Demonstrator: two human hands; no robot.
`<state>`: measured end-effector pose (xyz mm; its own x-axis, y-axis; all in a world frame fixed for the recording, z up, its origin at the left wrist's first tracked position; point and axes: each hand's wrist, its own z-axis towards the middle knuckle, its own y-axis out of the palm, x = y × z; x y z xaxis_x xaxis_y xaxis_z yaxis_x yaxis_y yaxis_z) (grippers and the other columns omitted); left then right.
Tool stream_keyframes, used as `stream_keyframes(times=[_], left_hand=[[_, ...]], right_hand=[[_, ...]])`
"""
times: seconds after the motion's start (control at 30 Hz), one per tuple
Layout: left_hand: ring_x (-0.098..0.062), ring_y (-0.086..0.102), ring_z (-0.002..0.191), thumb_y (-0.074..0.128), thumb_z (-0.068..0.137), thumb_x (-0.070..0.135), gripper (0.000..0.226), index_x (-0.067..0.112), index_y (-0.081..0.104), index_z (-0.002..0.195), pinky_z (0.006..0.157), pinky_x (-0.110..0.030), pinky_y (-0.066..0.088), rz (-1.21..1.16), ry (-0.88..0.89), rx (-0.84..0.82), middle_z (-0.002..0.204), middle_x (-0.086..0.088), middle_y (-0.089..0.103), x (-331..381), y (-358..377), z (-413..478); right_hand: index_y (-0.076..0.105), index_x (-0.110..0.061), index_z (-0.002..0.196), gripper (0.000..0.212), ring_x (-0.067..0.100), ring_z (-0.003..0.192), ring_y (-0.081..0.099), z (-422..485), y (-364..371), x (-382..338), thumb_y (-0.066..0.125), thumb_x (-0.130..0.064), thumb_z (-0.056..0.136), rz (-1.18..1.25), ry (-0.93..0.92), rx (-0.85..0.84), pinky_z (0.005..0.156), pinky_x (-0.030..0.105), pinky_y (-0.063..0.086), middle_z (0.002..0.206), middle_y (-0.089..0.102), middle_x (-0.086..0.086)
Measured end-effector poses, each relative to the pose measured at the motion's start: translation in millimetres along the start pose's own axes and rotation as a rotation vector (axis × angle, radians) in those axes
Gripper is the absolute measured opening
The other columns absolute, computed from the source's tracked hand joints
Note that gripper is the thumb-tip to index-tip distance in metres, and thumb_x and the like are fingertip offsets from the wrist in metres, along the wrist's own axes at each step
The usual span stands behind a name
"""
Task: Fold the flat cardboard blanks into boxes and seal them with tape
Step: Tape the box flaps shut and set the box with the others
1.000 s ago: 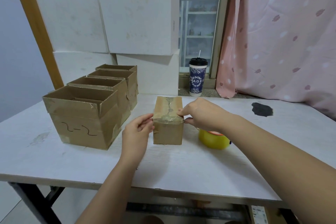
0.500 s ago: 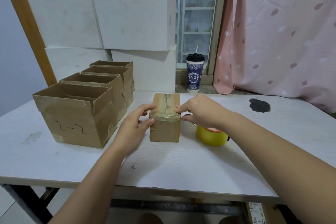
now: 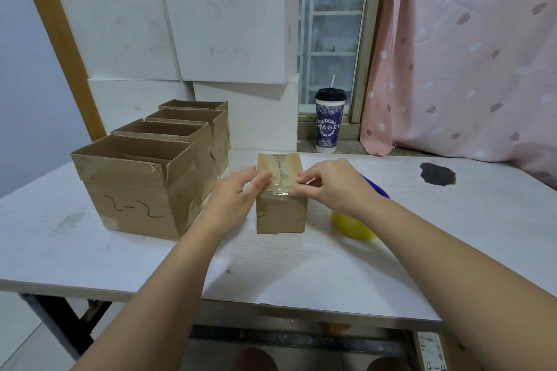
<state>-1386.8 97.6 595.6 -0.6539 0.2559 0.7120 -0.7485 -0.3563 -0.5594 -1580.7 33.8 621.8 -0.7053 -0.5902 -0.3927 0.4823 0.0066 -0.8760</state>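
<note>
A small brown box (image 3: 280,214) is standing closed at the middle of the surface (image 3: 301,268). Its top seam is running toward 12 o'clock under clear tape (image 3: 278,194), which is folding over the near edge. A yellow roll (image 3: 352,227) is lying just beside it at 3 o'clock. Four open boxes (image 3: 135,187) are standing in a row from 9 toward 11 o'clock, the nearest marked "2-2".

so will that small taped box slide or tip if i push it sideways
The box looks small, plain cardboard, so probably light. It sits flat on the smooth table, so a low push should slide it rather than tip it. The tape across its top seam likely keeps it fairly stiff.
</note>
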Motion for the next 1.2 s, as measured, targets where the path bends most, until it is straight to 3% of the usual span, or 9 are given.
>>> stream_keyframes(times=[0.13,0.27,0.37,0.5,0.67,0.83,1.0,1.13,1.2], left_hand=[[0.021,0.049,0.101,0.056,0.094,0.024,0.017,0.028,0.072,0.097,0.081,0.004,0.029,-0.161,-0.036,-0.130,0.110,0.019,0.064,1,-2,-1],[-0.010,0.042,0.119,0.063,0.089,0.026,0.018,0.038,0.069,0.101,0.103,-0.027,0.031,-0.044,0.009,-0.105,0.107,0.019,0.055,1,9,-1],[-0.016,0.039,0.122,0.067,0.086,0.019,0.031,0.046,0.063,0.101,0.106,-0.040,0.035,-0.096,0.039,-0.076,0.107,0.021,0.051,-3,15,-6],[-0.014,0.038,0.124,0.068,0.085,0.013,0.044,0.049,0.058,0.107,0.108,-0.042,0.033,-0.044,0.107,-0.066,0.112,0.024,0.048,-11,15,-11],[-0.013,0.041,0.122,0.070,0.082,0.031,0.026,0.052,0.063,0.097,0.106,-0.042,0.034,-0.087,0.082,-0.033,0.107,0.022,0.052,-8,16,-10],[-0.016,0.043,0.121,0.065,0.087,0.021,0.027,0.047,0.066,0.092,0.103,-0.045,0.037,-0.190,0.068,0.064,0.103,0.017,0.052,-6,29,-15],[-0.006,0.031,0.130,0.047,0.097,0.006,0.044,0.047,0.062,0.104,0.111,-0.035,0.027,-0.208,0.052,-0.132,0.117,0.023,0.046,-14,16,-17],[0.002,0.033,0.128,0.041,0.099,0.005,0.046,0.046,0.060,0.110,0.104,-0.012,0.026,-0.206,0.024,-0.238,0.125,0.022,0.046,-13,5,-17],[0.002,0.037,0.126,0.044,0.098,0.005,0.044,0.045,0.058,0.112,0.105,-0.014,0.028,-0.196,0.029,-0.223,0.124,0.021,0.048,-12,3,-16]], right_hand=[[0.073,-0.019,0.106,0.042,0.002,0.082,0.057,-4,5,2,0.072,-0.050,0.078,0.028,-0.004,0.045,0.081,0.019,0.042,0.113,0.069,-0.007],[0.072,-0.016,0.108,0.041,0.003,0.080,0.056,-7,7,2,0.072,-0.046,0.080,0.017,-0.036,0.055,0.078,0.015,0.039,0.114,0.069,-0.004],[0.068,-0.014,0.114,0.045,0.011,0.094,0.062,-10,5,2,0.073,-0.043,0.080,-0.022,-0.057,0.005,0.089,0.024,0.043,0.119,0.067,0.000],[0.063,-0.012,0.123,0.048,0.013,0.103,0.062,-15,6,4,0.073,-0.036,0.082,-0.033,-0.092,-0.012,0.092,0.021,0.040,0.128,0.062,0.002],[0.062,-0.014,0.125,0.051,0.012,0.109,0.059,-21,9,4,0.072,-0.039,0.082,0.013,-0.080,0.023,0.098,0.025,0.042,0.131,0.060,-0.001],[0.067,-0.015,0.120,0.037,0.012,0.111,0.061,-23,14,3,0.066,-0.033,0.088,0.093,-0.052,0.093,0.099,0.022,0.039,0.129,0.063,-0.001],[0.060,-0.022,0.130,0.035,0.001,0.127,0.046,-28,11,13,0.059,-0.024,0.095,0.108,-0.068,0.045,0.092,-0.005,0.021,0.137,0.053,-0.011],[0.057,-0.024,0.133,0.036,-0.002,0.129,0.042,-29,7,20,0.050,-0.013,0.099,0.102,-0.089,-0.012,0.094,-0.007,0.022,0.138,0.050,-0.016],[0.056,-0.027,0.133,0.040,-0.002,0.130,0.041,-29,5,21,0.046,-0.008,0.099,0.091,-0.075,-0.021,0.093,-0.006,0.023,0.138,0.049,-0.019]])
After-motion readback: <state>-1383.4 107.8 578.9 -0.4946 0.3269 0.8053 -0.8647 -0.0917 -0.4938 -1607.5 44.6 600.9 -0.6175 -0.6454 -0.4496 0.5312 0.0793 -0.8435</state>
